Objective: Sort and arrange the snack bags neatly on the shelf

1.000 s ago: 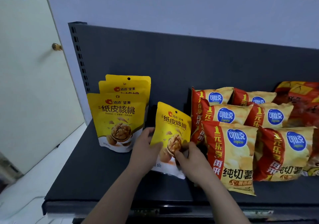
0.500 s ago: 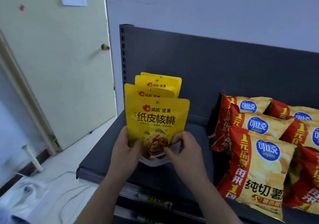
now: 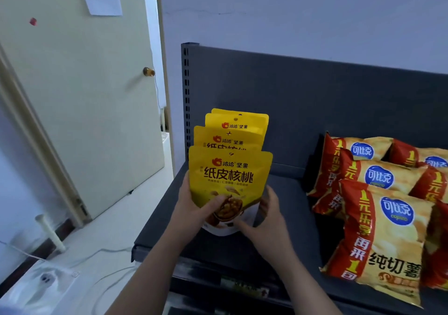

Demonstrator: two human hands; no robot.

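A yellow walnut bag (image 3: 230, 179) stands upright at the front of a row of matching yellow bags (image 3: 236, 126) at the left end of the dark grey shelf (image 3: 288, 208). My left hand (image 3: 194, 205) grips its left side, thumb across the front over the walnut picture. My right hand (image 3: 266, 222) holds its lower right edge, fingers behind the bag. To the right, red and gold chip bags (image 3: 385, 237) lie in overlapping rows.
The shelf's back panel (image 3: 315, 101) rises behind the bags. A cream door (image 3: 80, 96) with a brass knob stands at the left. White cables and a power strip (image 3: 46, 278) lie on the pale floor beside the shelf's front left corner.
Both hands carried the loose yellow bag leftward from beside the chip bags and stood it in front of the yellow row. My view has turned to the left.
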